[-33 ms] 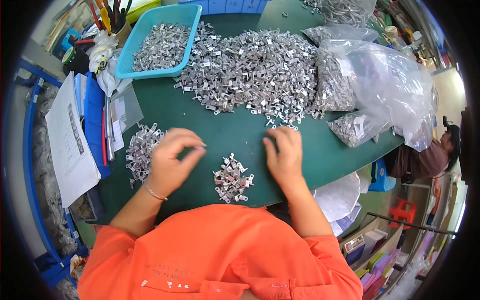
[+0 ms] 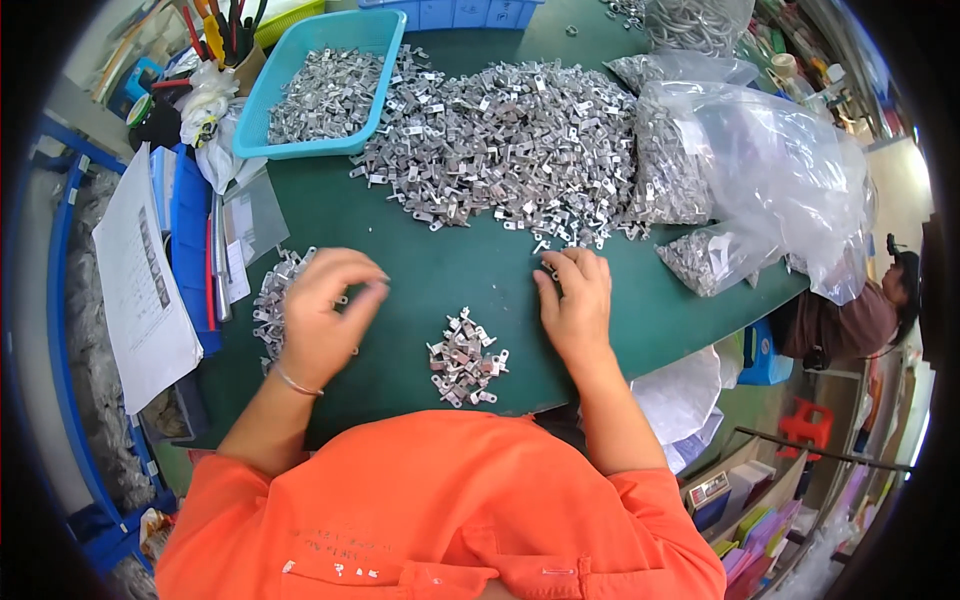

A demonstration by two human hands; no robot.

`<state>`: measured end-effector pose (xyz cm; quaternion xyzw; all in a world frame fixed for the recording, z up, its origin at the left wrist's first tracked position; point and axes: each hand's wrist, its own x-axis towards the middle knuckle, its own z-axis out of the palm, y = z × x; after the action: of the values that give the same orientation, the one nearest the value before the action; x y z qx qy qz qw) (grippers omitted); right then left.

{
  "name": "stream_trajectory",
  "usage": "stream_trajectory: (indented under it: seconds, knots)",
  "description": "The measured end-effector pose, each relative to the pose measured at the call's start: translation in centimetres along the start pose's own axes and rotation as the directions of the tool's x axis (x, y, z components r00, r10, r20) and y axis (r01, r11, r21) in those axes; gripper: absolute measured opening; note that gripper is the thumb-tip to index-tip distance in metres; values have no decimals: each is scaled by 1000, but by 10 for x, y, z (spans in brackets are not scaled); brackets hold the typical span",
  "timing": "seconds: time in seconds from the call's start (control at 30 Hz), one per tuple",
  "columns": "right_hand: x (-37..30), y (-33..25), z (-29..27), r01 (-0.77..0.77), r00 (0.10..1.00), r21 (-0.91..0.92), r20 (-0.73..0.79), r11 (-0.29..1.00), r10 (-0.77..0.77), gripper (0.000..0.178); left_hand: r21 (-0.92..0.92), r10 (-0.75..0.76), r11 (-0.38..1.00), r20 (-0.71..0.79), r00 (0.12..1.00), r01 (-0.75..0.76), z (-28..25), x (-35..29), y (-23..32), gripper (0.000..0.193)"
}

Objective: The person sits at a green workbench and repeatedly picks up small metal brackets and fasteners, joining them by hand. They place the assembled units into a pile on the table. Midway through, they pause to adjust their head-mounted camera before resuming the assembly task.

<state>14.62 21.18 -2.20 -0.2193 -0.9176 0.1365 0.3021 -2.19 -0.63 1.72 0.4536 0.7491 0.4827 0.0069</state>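
Over the right edge of a small pile of metal tabs with holes [image 2: 272, 305], my left hand [image 2: 325, 315] hovers with curved fingers, thumb and fingertips a little apart. A couple of loose tabs show beneath its palm and thumb. At the near edge of the large heap of the same small metal tabs [image 2: 500, 140], my right hand [image 2: 577, 310] has thumb and forefinger closed around a metal tab [image 2: 549, 269], partly hidden by the fingers. Between my hands, nearer my body, lies another small pile of tabs [image 2: 466, 362].
A turquoise tray [image 2: 300, 150] of tabs stands at the back left, beside a blue bin [image 2: 450, 14]. Clear plastic bags [image 2: 780, 170] partly filled with metal parts lie at right. Papers [image 2: 145, 290] and a blue file holder [image 2: 190, 240] line the left edge. Another person [image 2: 850, 320] is at far right.
My left hand has shifted left over the left pile, and loose tabs now show under it. My right hand has moved slightly right and its fingertips are on a tab.
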Motion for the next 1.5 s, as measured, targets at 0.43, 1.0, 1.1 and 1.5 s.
stream_trajectory:
  seconds: [0.43, 1.0, 1.1, 1.5]
  knots:
    - [-4, -1, -9, -586, 630, 533, 774, -611, 71, 17, 377, 17, 926, 40, 999, -31, -51, -6, -30, 8]
    - [2, -2, 0, 43, 998, 234, -62, 971, -29, 10, -363, 29, 928, 289, 957, 81, 62, -18, 9, 14]
    - [11, 12, 10, -22, 999, -31, -40, 999, 21, 10, -226, 296, 945, 289, 910, -235, 67, -18, 7, 18]
    - [-12, -12, -12, -500, 794, 862, 496, -86, 352, 7, -551, -145, 752, 399, 906, 363, 71, -10, 21, 28]
